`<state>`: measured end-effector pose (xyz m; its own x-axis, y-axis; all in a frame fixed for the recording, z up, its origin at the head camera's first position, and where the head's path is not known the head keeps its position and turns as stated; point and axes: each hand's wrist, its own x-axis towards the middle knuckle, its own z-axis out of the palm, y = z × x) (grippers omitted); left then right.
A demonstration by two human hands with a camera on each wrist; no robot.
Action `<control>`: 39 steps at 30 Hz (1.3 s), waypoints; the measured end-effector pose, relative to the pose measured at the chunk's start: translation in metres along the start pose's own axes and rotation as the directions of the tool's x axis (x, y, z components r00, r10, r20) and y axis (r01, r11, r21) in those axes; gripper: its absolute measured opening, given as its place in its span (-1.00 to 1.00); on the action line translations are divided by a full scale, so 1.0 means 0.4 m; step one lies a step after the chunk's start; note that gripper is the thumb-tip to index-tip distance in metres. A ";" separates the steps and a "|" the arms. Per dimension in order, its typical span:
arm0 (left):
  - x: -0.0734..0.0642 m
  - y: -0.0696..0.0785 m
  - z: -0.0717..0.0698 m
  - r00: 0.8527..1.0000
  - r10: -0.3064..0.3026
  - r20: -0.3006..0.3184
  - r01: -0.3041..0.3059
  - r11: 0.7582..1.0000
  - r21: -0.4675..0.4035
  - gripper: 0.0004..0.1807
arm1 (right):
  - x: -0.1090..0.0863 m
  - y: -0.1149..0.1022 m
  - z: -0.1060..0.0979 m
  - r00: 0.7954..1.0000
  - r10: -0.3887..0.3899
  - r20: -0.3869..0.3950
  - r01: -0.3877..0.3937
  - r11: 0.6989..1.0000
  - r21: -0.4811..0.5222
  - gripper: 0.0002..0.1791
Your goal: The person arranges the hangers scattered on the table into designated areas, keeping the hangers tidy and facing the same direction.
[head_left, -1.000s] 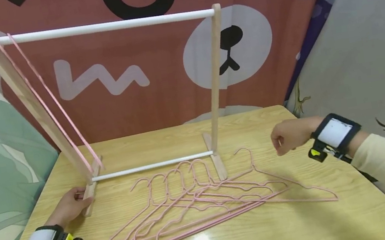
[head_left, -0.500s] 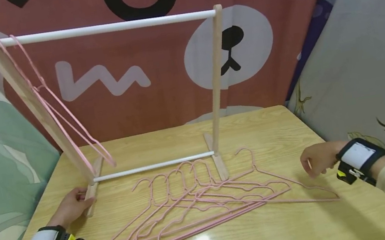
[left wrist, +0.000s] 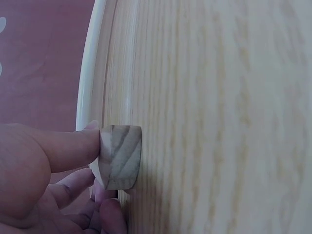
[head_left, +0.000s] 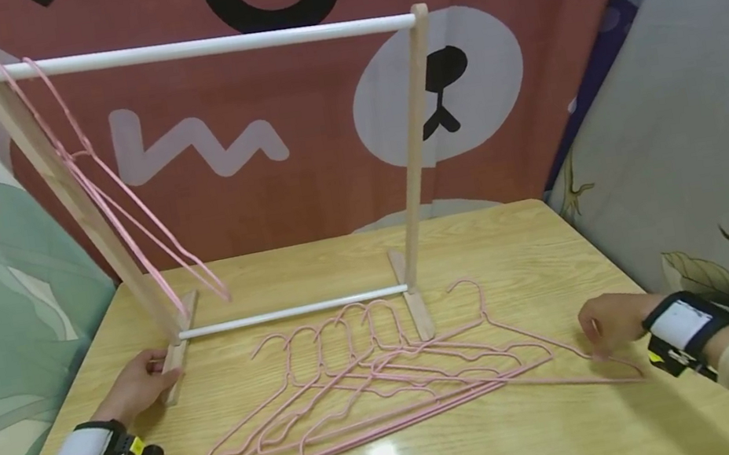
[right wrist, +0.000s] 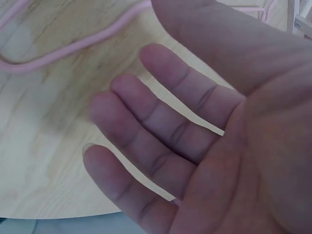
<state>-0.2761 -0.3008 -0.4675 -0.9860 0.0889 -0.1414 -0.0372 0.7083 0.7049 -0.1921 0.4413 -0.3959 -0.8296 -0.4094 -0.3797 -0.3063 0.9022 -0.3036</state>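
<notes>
My left hand (head_left: 134, 387) pinches the front end of the clothes rack's left wooden foot (left wrist: 121, 157), thumb on one side and fingers on the other in the left wrist view. Over the right end of the rightmost pink hanger (head_left: 516, 327) is my right hand (head_left: 614, 323). Its fingers (right wrist: 129, 117) are loosely bent with nothing in them, and the hanger's pink wire (right wrist: 73, 48) passes close by. Several more pink hangers (head_left: 258, 411) lie overlapping on the table, hooks pointing to the back. Two pink hangers (head_left: 134, 200) hang at the left end of the rack's white top bar (head_left: 200, 47).
The rack's right post (head_left: 419, 147) and right foot (head_left: 416, 315) stand behind the lying hangers. A white lower bar (head_left: 292, 313) joins the two sides. Printed curtains (head_left: 325, 202) enclose the wooden table (head_left: 513, 442) at the back and sides.
My right hand has moved right and toward the front, down to the rightmost hanger's end. The hanging hangers have swung, their lower ends shifting right. My left hand stays on the foot.
</notes>
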 end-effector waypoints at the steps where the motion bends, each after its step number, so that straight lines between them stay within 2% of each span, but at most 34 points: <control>1: 0.001 -0.001 0.000 1.000 -0.002 0.000 0.002 1.000 0.002 -0.46 | 0.000 0.001 0.003 1.000 0.005 -0.004 -0.005 1.000 0.002 -0.69; 11: 0.002 0.001 0.001 1.000 -0.028 0.001 0.028 1.000 0.003 -0.46 | 0.006 0.006 0.040 0.996 0.092 0.013 -0.092 0.995 0.028 -0.69; 16: 0.002 0.004 0.000 0.999 -0.036 0.007 0.036 0.999 -0.003 -0.46 | 0.007 0.007 0.052 0.997 0.080 -0.014 -0.080 0.997 0.014 -0.67; 23: 0.000 0.007 0.001 0.999 -0.043 0.001 0.043 0.999 -0.007 -0.46 | 0.009 0.014 0.060 1.000 0.007 -0.030 -0.007 1.000 0.008 -0.66; 31: -0.001 0.005 0.004 0.999 -0.050 0.002 0.050 0.999 -0.016 -0.46 | 0.011 0.027 0.061 0.999 -0.035 0.017 0.035 0.999 0.025 -0.70; 35: -0.001 0.007 0.004 0.998 -0.059 0.003 0.059 0.998 -0.022 -0.46 | 0.009 0.026 0.060 0.997 -0.013 0.079 0.002 0.990 0.142 -0.72; 39: -0.001 0.008 0.003 0.999 -0.049 -0.003 0.048 0.999 -0.015 -0.47 | 0.004 0.026 0.061 0.990 0.017 0.137 -0.053 0.963 0.264 -0.75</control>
<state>-0.2757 -0.2976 -0.4662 -0.9835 0.0521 -0.1731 -0.0875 0.7010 0.7078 -0.1854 0.4468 -0.4210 -0.7627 -0.4089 -0.5010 -0.1279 0.8548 -0.5029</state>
